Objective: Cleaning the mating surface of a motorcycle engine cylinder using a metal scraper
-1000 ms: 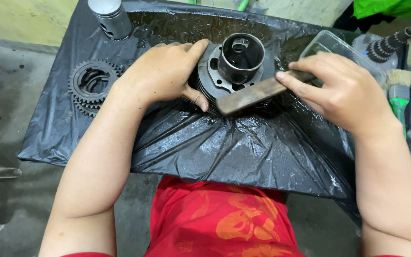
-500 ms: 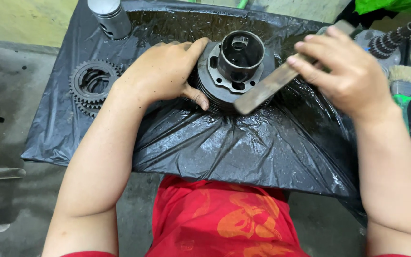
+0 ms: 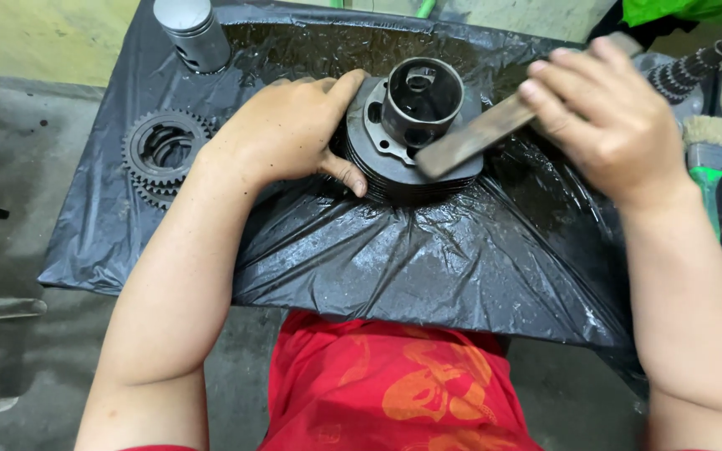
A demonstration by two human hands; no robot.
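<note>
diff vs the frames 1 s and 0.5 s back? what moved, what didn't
The right hand drew the flat file up and away to the right, so only its tip now lies on the cylinder's flange; grip unchanged. The left hand stayed pressed on the cylinder's left side. Gear, piston, brush and black plastic sheet unmoved.

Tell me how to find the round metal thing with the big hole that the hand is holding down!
Look at the black plastic sheet spread over the table. Near its far middle, the left hand presses against a dark finned engine cylinder, while the right hand lays a flat metal bar on it. Unlike the toothed gears at the left and the shiny piston, it has a tall open sleeve sticking up.
</note>
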